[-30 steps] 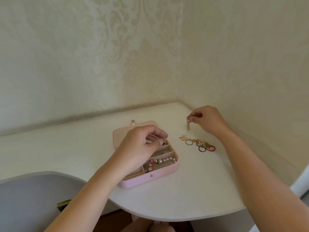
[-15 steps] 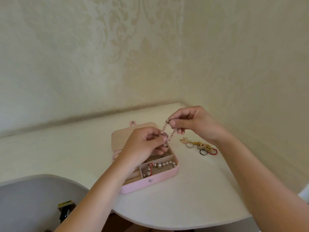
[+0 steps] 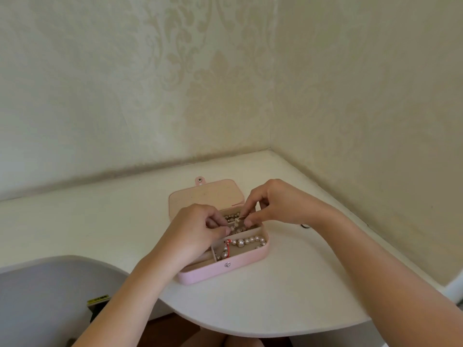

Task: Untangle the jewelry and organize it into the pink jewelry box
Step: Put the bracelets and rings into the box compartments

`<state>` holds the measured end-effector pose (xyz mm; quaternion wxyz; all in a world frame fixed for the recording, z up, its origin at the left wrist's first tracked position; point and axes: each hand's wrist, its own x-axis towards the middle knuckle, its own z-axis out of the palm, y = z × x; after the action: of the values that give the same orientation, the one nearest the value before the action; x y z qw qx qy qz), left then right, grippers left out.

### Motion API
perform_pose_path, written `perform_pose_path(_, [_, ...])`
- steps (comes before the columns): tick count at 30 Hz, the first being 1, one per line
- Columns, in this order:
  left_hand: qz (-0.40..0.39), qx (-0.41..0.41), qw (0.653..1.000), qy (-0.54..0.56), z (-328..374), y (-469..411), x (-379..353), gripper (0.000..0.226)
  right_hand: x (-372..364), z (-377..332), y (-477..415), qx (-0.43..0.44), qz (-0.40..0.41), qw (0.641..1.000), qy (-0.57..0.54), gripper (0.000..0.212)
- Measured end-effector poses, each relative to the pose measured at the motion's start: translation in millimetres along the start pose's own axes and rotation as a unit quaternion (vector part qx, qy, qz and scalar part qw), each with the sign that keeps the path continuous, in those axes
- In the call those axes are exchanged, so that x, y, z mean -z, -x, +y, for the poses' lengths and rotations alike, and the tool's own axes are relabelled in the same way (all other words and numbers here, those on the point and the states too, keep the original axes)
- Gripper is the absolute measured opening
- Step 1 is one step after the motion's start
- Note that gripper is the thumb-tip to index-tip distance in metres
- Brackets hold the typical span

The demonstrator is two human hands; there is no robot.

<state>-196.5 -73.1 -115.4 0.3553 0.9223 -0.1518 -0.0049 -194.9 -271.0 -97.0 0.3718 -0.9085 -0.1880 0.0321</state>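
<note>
The pink jewelry box (image 3: 233, 267) lies open on the white table, its lid (image 3: 208, 194) folded back flat. A pearl bracelet with a red tie (image 3: 246, 241) rests in the front right compartment. Both hands hover over the back compartment. My left hand (image 3: 193, 234) pinches one end of a small beaded chain (image 3: 235, 227), and my right hand (image 3: 273, 204) pinches the other end, low inside the box. More beads (image 3: 231, 217) lie in that compartment. The pile of rings on the table is mostly hidden behind my right wrist; only a dark ring (image 3: 305, 226) peeks out.
The white table (image 3: 100, 221) sits in a corner, with wallpapered walls behind and to the right. Its front edge curves inward near my body. A grey surface (image 3: 45, 296) lies below at the left, with a dark item bearing a yellow label (image 3: 99, 300) beside it.
My right hand carried the beaded chain from the ring pile to the box. Both hands then lowered it from above the box into the back compartment.
</note>
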Motion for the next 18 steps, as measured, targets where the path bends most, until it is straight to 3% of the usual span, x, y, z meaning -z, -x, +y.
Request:
perform_pose_path(6, [0.043,-0.052,0.987,-0.144,4,3,3,0.013,47,27,11,-0.095,0.092,0.991,0.028,0.009])
perform_pose_path(11, [0.009,-0.102,0.987,-0.12,1,5,3,0.01,73,62,27,-0.253,0.005,0.961,0.114,0.016])
perform_pose_path(15, [-0.015,-0.1,0.988,-0.118,-1,4,-1,0.01,71,61,27,-0.302,-0.029,0.949,0.091,0.025])
perform_pose_path(18, [-0.015,-0.093,0.99,-0.109,0,1,-1,0.01,66,57,25,-0.322,-0.049,0.942,0.088,0.017])
